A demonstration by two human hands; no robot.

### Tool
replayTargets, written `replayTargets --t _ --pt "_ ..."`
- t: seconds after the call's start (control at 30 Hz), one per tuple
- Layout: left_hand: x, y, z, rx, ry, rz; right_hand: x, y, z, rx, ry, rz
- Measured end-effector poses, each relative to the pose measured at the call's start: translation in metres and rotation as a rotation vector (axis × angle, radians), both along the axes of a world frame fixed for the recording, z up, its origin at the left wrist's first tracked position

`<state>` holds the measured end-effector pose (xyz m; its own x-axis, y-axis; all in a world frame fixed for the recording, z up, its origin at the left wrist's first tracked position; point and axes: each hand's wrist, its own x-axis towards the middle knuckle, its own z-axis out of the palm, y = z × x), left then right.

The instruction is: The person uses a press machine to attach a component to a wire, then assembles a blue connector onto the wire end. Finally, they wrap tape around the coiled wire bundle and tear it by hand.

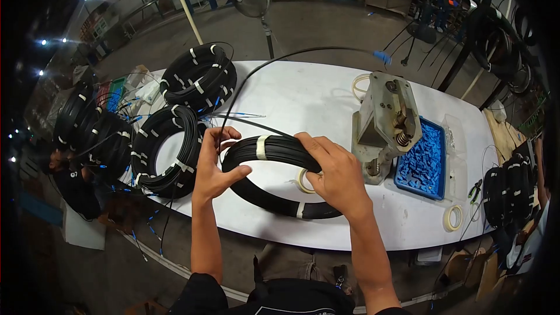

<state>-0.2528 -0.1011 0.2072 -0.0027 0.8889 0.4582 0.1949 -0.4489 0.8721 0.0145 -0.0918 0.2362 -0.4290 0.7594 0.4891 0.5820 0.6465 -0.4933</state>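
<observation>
A coil of black cable (277, 200), bound with strips of whitish tape, stands tilted above the white table. My right hand (341, 172) is closed around its right side, thumb inside the ring and fingers over the top. At the coil's left side is my left hand (214, 163), with thumb and fingers spread apart. From there a loose cable end arcs up and over to the right, finishing in a blue connector (382, 57). Partly hidden behind the coil lies a roll of tape (304, 181).
More taped cable coils (166, 149) are stacked at left. A metal hand press (385, 122) stands right of my hands, beside a blue tray (398, 182) of small blue parts. Another tape roll (452, 218) and pliers (475, 191) lie farther right. A person (76, 184) sits at far left.
</observation>
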Motion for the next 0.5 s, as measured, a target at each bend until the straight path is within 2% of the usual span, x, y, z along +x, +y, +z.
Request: replayTargets --t 0.07,0.13,0.17,0.2,0.27,0.33,0.37,0.4,0.47,0.5 --pt "-0.002 0.0 0.006 0.024 -0.086 -0.035 0.002 0.002 0.0 -0.053 0.002 -0.052" --pt "0.006 0.005 0.01 0.022 -0.24 0.195 0.006 0.004 -0.003 -0.051 0.004 -0.068" --pt "0.012 0.01 0.014 0.104 -0.311 0.315 0.007 0.005 -0.003 -0.049 0.011 -0.078" --pt "0.018 0.011 0.014 0.103 -0.309 0.31 0.009 0.006 -0.004 -0.046 0.018 -0.088" --pt "0.029 0.013 0.012 0.424 0.204 0.766 0.01 0.007 -0.004 -0.058 0.01 -0.094" --pt "0.044 0.008 0.005 0.657 0.368 0.581 0.009 0.008 -0.004 -0.066 0.001 -0.099" --pt "0.05 0.008 0.016 0.693 0.557 0.387 0.008 0.008 -0.005 -0.038 0.006 -0.079" --pt "0.06 0.008 0.017 0.457 0.567 0.137 0.008 0.007 -0.006 -0.014 0.01 -0.057" --pt "0.08 0.009 0.035 0.624 0.843 0.364 0.007 0.005 -0.008 -0.007 0.014 -0.035" --pt "0.079 0.008 0.043 0.587 0.901 0.398 0.008 0.007 -0.007 0.012 0.021 -0.015"
